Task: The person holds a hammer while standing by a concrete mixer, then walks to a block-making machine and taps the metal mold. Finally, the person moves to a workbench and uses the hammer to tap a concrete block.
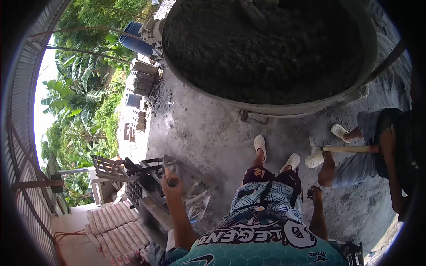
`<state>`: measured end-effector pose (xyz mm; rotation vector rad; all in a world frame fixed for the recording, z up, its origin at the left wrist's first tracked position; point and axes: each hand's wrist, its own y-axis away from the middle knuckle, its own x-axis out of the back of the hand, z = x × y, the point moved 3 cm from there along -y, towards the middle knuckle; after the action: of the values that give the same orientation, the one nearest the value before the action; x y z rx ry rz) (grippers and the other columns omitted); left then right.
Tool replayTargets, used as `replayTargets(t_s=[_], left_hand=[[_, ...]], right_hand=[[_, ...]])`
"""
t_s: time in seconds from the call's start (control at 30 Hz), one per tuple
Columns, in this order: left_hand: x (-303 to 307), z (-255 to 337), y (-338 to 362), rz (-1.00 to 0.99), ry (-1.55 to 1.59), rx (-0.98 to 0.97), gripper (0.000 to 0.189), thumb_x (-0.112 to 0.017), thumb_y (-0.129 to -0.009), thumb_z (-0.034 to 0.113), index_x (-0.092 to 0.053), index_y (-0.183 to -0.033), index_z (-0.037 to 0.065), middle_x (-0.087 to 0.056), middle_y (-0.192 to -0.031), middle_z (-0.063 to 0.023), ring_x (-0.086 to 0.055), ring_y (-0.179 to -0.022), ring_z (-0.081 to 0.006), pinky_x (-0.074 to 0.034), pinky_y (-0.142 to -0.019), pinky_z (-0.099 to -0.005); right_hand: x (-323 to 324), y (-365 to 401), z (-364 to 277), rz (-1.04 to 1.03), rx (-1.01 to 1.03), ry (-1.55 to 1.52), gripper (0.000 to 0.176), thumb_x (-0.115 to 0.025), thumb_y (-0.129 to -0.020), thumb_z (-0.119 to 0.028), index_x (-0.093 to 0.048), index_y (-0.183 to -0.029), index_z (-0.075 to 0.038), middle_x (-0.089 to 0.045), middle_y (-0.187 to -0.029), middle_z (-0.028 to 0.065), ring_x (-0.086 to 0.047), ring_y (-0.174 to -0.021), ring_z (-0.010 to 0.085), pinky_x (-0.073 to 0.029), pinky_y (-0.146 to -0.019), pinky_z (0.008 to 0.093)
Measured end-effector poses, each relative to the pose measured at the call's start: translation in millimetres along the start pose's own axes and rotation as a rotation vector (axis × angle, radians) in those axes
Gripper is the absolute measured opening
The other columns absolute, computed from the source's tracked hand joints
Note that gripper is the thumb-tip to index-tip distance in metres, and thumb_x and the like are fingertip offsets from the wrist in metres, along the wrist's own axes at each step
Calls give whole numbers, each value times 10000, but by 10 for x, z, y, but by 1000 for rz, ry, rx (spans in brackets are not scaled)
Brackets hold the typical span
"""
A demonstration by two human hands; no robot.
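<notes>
My left hand (172, 182) is closed around a tool with a dark round handle end (173, 182), out to the left of my body. A grey flat part shows just beyond the fingers; the rest of the tool is hidden by the hand. My right hand (315, 193) hangs beside my right hip with loosely curled fingers and nothing visible in it. Ahead of my feet stands a large round mixing drum (284, 110), holding dark grey wet-looking mix (266, 57).
A co-worker (355, 170) stands close on my right, gripping a wooden-handled tool (350, 149). Scrap wood and crates (142, 186) lie to my left, near stacked long sacks (117, 230). Concrete blocks (141, 82) and a blue barrel (132, 37) stand at the far left.
</notes>
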<state>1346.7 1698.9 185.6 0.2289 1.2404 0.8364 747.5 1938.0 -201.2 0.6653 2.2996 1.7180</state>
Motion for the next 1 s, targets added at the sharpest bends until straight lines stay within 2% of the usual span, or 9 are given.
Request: replayTargets(t_s=[0.13, 0.23, 0.3, 0.37, 0.47, 0.6, 0.73, 0.87, 1.0], left_hand=[[301, 1094, 123, 311, -222, -631, 280, -525, -983, 209, -471, -1211, 55, -437, -711, 11, -467, -638, -128, -467, -645, -286], [235, 979, -371, 741, -290, -908, 248, -522, -991, 275, -455, -1108, 66, -427, -695, 4, -450, -611, -142, -455, -615, -296], [-39, 198, -937, 722, -306, -750, 260, -520, -997, 319, -444, -1040, 74, -421, -684, 0, -439, -593, -152, -447, -594, -303], [-491, -1332, -1157, 463, -385, -405, 296, -518, -1002, 363, -433, -971, 81, -415, -674, -5, -428, -574, -161, -439, -574, -309], [-852, -3172, 23, 102, -494, 208, 379, -515, -1011, 430, -416, -869, 92, -406, -657, -11, -411, -547, -175, -427, -544, -319], [191, -1978, -94, 173, -782, 410, 351, -537, -993, 468, -466, -919, 132, -390, -647, 44, -382, -498, -89, -370, -483, -283], [1077, -847, -268, 366, -414, 534, 297, -569, -984, 434, -476, -892, 168, -390, -645, 73, -385, -498, -68, -351, -460, -241], [2095, 254, -607, 434, -173, 377, 181, -632, -957, 237, -500, -842, 191, -443, -624, 65, -454, -505, -60, -427, -442, -205], [2611, 1286, -846, 569, -111, 317, 173, -631, -929, 107, -524, -822, 191, -457, -568, 58, -517, -503, -73, -528, -485, -226]], right_hand=[[473, -202, 74, 45, 27, -96, 390, -604, -894, -367, -605, -1137, -62, -701, -948, 116, -681, -763, 252, -539, -661, 423], [494, -87, 26, 56, 71, -211, 394, -607, -899, -376, -605, -1139, -64, -700, -944, 110, -682, -768, 252, -536, -654, 419], [451, -31, 103, 26, 78, -269, 389, -609, -900, -368, -606, -1139, -62, -700, -934, 109, -683, -764, 254, -535, -650, 417], [358, 45, 321, -2, 72, -324, 383, -610, -900, -360, -607, -1139, -60, -700, -924, 108, -683, -760, 255, -533, -646, 415], [61, -13, 493, -34, 23, -215, 375, -614, -899, -347, -612, -1138, -58, -698, -900, 113, -685, -760, 260, -535, -638, 421], [-198, -68, 581, 3, -41, -31, 336, -601, -898, -320, -615, -1103, -55, -697, -876, 122, -681, -702, 263, -536, -593, 419], [-565, 11, 503, -52, -42, 130, 322, -586, -900, -314, -607, -1093, -57, -697, -858, 124, -678, -662, 270, -533, -565, 418], [-1252, -48, 95, 0, 84, 182, 358, -584, -909, -360, -595, -1131, -79, -688, -932, 124, -676, -765, 249, -537, -634, 430], [-2672, 784, -552, -410, 206, -234, 396, -556, -972, -427, -574, -1223, -120, -646, -1079, 89, -628, -909, 226, -505, -759, 441]])
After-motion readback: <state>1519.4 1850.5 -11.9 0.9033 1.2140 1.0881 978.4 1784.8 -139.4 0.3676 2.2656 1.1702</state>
